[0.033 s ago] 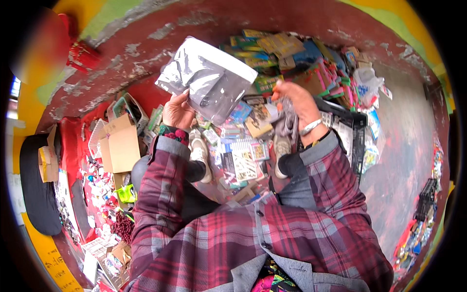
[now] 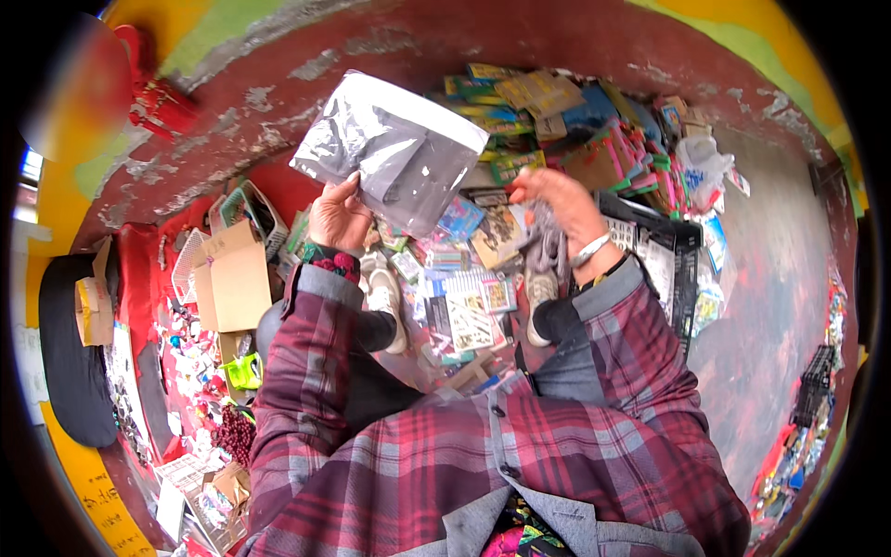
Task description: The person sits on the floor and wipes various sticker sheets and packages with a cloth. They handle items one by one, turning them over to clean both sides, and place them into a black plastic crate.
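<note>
The left hand [image 2: 340,218] is reaching forward, clamping the plastic bag [image 2: 394,158] by its near edge; the right hand [image 2: 566,206] is curling over a grey bundle [image 2: 548,247], its grip unclear; above clutter [image 2: 469,311], the bag's long axis is slanting far-left to near-right. Its white band [image 2: 413,104] is facing away.

The flat packet [image 2: 394,158] is held up at the left, slanting, its far-left edge higher than its right corner. Its wrapping is shiny and wrinkled, white along the far edge, dark grey elsewhere. At the right, apart from it, a soft grey bundle [image 2: 546,239] hangs loosely.
</note>
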The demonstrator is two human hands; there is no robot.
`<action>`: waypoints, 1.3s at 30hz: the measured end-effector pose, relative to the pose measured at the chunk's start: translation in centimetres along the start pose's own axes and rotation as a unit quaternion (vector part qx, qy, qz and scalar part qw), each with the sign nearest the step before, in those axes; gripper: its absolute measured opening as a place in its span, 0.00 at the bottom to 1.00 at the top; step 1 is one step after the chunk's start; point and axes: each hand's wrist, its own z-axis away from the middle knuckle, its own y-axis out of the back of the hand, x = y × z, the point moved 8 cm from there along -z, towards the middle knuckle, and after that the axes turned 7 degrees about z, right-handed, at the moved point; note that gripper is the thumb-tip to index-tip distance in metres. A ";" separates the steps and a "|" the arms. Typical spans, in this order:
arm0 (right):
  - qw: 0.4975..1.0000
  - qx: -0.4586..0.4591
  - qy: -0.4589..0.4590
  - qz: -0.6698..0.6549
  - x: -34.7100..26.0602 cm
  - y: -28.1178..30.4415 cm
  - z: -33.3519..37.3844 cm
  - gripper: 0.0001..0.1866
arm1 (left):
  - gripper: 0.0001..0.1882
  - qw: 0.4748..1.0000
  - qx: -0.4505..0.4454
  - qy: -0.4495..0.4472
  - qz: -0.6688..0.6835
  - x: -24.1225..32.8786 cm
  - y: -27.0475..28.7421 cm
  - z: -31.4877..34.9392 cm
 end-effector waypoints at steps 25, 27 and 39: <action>0.984 -0.164 -0.043 0.052 0.4 -2.5 0.2 0.12 | 0.17 0.983 -0.044 0.051 -0.172 1.6 -3.0 4.1; 0.976 -0.176 -0.001 0.130 -0.2 -1.7 0.0 0.12 | 0.16 0.971 -0.039 0.089 -0.221 0.8 -2.8 4.6; 0.976 -0.115 0.029 0.181 -1.6 -0.7 0.2 0.11 | 0.16 0.961 0.032 0.123 -0.247 -0.7 -1.6 4.3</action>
